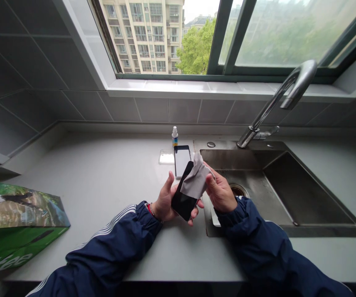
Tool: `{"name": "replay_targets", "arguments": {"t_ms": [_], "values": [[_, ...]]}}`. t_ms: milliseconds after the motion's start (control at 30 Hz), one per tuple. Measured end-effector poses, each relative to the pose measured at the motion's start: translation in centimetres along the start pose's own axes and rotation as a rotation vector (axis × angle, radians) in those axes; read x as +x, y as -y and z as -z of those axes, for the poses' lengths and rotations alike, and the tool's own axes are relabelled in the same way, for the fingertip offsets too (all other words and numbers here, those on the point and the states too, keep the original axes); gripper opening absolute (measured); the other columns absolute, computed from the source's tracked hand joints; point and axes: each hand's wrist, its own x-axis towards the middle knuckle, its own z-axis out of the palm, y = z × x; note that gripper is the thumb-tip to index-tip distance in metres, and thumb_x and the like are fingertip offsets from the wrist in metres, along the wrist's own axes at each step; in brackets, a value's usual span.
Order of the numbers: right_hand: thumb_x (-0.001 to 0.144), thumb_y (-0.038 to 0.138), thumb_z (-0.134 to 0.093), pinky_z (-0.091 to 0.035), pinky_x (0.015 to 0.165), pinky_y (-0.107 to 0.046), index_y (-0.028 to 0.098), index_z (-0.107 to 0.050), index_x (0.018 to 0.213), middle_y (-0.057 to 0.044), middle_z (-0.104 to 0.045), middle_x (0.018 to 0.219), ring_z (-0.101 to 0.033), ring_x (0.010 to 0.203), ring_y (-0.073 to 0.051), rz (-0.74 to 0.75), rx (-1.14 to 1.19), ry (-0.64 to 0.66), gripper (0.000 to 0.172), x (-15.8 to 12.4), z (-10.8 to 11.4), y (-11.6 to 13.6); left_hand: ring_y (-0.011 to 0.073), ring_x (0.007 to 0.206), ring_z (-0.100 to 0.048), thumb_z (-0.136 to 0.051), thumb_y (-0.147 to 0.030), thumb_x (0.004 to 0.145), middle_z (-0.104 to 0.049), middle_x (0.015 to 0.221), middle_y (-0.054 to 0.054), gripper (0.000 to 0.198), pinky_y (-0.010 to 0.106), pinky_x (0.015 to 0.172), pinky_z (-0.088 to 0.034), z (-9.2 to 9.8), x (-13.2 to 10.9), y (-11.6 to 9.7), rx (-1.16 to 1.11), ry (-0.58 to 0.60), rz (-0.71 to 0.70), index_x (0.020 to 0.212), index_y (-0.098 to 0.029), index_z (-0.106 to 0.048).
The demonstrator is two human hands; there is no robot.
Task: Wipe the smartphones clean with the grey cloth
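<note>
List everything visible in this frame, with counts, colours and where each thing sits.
counter: 1, pale grey, along tiled wall
smartphone: 1, black, in left hand
cloth: 1, grey, in right hand, against smartphone
second phone: 1, black with pale screen, lying on counter
spray bottle: 1, white and blue, upright behind second phone
flat packet: 1, whitish, beside second phone
sink: 1, stainless steel, right of hands
tap: 1, chrome, behind sink
carton: 1, green, counter's left end
window: 1, dark frame, above wall
left hand: 1, navy striped sleeve, holding smartphone
right hand: 1, navy sleeve, holding cloth
</note>
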Motion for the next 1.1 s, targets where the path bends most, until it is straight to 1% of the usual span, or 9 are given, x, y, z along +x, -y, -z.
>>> {"name": "replay_targets", "arguments": {"t_ms": [67, 167, 300, 500, 633, 700, 800, 967, 1100], "values": [[0.090, 0.061, -0.059, -0.050, 0.103, -0.050, 0.022, -0.052, 0.142, -0.013, -0.061, 0.138, -0.060, 0.124, -0.031, -0.051, 0.106, 0.033, 0.066, 0.2, 0.4, -0.6, 0.0247, 0.066, -0.069, -0.020, -0.089, 0.078, -0.071, 0.092, 0.019, 0.099, 0.040, 0.053, -0.059, -0.1, -0.2, -0.3, -0.057, 0.027, 0.051, 0.131, -0.012, -0.053], [0.084, 0.059, -0.069, -0.043, 0.110, -0.053, 0.022, -0.051, 0.141, -0.012, -0.059, 0.140, -0.057, 0.127, -0.033, -0.096, 0.161, 0.081, 0.071, 0.3, 0.8, -0.7, 0.0232, 0.064, -0.069, -0.019, -0.090, 0.077, -0.071, 0.089, 0.017, 0.099, 0.039, 0.053, -0.059, -0.1, -0.4, -0.7, -0.115, 0.068, 0.104, 0.126, -0.013, -0.056], [0.081, 0.054, -0.074, -0.047, 0.105, -0.054, 0.026, -0.040, 0.146, -0.013, -0.054, 0.144, -0.058, 0.126, -0.033, -0.072, 0.175, 0.188, 0.079, 0.2, 0.6, 0.4, 0.0218, 0.063, -0.068, -0.018, -0.092, 0.075, -0.069, 0.088, 0.016, 0.100, 0.038, 0.052, -0.060, -0.2, -0.5, -0.9, -0.139, 0.099, 0.156, 0.118, -0.012, -0.060], [0.078, 0.053, -0.077, -0.054, 0.098, -0.051, 0.031, -0.019, 0.151, -0.017, -0.044, 0.151, -0.061, 0.123, -0.032, -0.009, 0.170, 0.307, 0.096, -0.3, -0.2, 1.2, 0.0230, 0.062, -0.067, -0.015, -0.092, 0.074, -0.068, 0.084, 0.016, 0.103, 0.041, 0.051, -0.060, -0.3, -0.3, -0.9, -0.140, 0.057, 0.195, 0.102, -0.006, -0.064], [0.074, 0.051, -0.081, -0.053, 0.100, -0.049, 0.030, -0.015, 0.151, -0.018, -0.041, 0.153, -0.052, 0.132, -0.033, -0.004, 0.139, 0.324, 0.104, -0.4, -0.1, 0.9, 0.0231, 0.060, -0.068, -0.013, -0.093, 0.074, -0.068, 0.082, 0.016, 0.106, 0.041, 0.050, -0.060, -0.2, -0.3, -0.8, -0.127, 0.035, 0.208, 0.099, -0.005, -0.065], [0.073, 0.050, -0.083, -0.053, 0.100, -0.049, 0.029, -0.016, 0.150, -0.018, -0.042, 0.153, -0.052, 0.132, -0.033, 0.001, 0.145, 0.325, 0.104, -0.4, -0.1, 0.9, 0.0227, 0.059, -0.067, -0.013, -0.093, 0.073, -0.068, 0.082, 0.016, 0.106, 0.041, 0.050, -0.061, -0.1, -0.3, -0.9, -0.125, 0.035, 0.216, 0.097, -0.005, -0.065], [0.073, 0.047, -0.083, -0.054, 0.099, -0.050, 0.028, -0.024, 0.147, -0.017, -0.048, 0.148, -0.059, 0.125, -0.033, -0.010, 0.173, 0.276, 0.096, -0.4, -0.2, 1.0, 0.0221, 0.059, -0.067, -0.014, -0.093, 0.073, -0.068, 0.083, 0.016, 0.103, 0.041, 0.052, -0.061, 0.0, -0.4, -1.0, -0.129, 0.059, 0.230, 0.099, -0.007, -0.064], [0.082, 0.040, -0.077, -0.057, 0.092, -0.049, 0.027, -0.048, 0.132, -0.011, -0.065, 0.130, -0.069, 0.107, -0.029, -0.032, 0.330, 0.149, 0.059, -0.3, -0.5, 1.0, 0.0217, 0.062, -0.067, -0.011, -0.090, 0.076, -0.068, 0.087, 0.015, 0.100, 0.040, 0.054, -0.060, -0.2, -0.5, -1.2, -0.137, 0.112, 0.251, 0.115, -0.013, -0.059], [0.086, 0.050, -0.071, -0.061, 0.077, -0.044, 0.025, -0.060, 0.123, -0.011, -0.070, 0.121, -0.073, 0.093, -0.029, -0.137, 0.413, 0.103, 0.047, -0.2, -0.5, 1.0, 0.0224, 0.063, -0.067, -0.009, -0.088, 0.078, -0.068, 0.087, 0.016, 0.099, 0.040, 0.055, -0.059, -0.4, -0.6, -1.3, -0.155, 0.124, 0.255, 0.122, -0.013, -0.056]]}}
